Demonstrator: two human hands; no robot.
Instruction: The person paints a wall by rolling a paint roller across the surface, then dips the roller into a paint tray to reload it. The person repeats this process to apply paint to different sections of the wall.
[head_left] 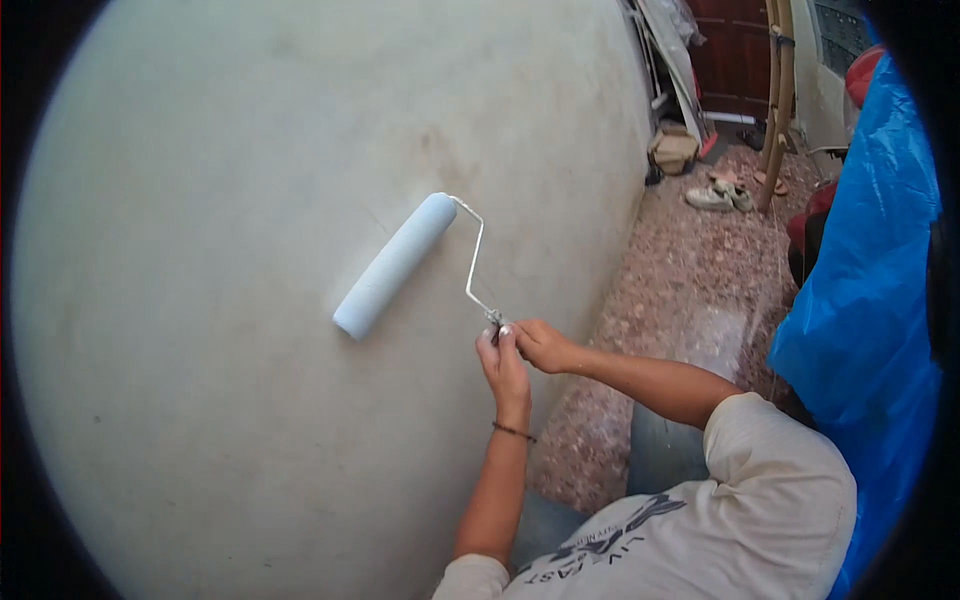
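Note:
A paint roller (393, 268) with a pale, light-blue sleeve and a bent, paint-spattered wire frame is tilted in front of the wall (220, 200), its sleeve overlapping the wall in this view. Where the wire ends, my left hand (507, 368) pinches the lower end of the roller, thumb and fingers closed; a dark bracelet circles that wrist. My right hand (545, 347) is closed at the same spot, just right of the left. The grip is mostly hidden behind the fingers.
Speckled reddish floor tiles (665, 275) run along the wall. At the right hangs blue plastic sheeting (860, 290). Farther back are shoes (712, 198), a cardboard piece (673, 150), wooden poles (776, 110) and a dark red door (735, 60).

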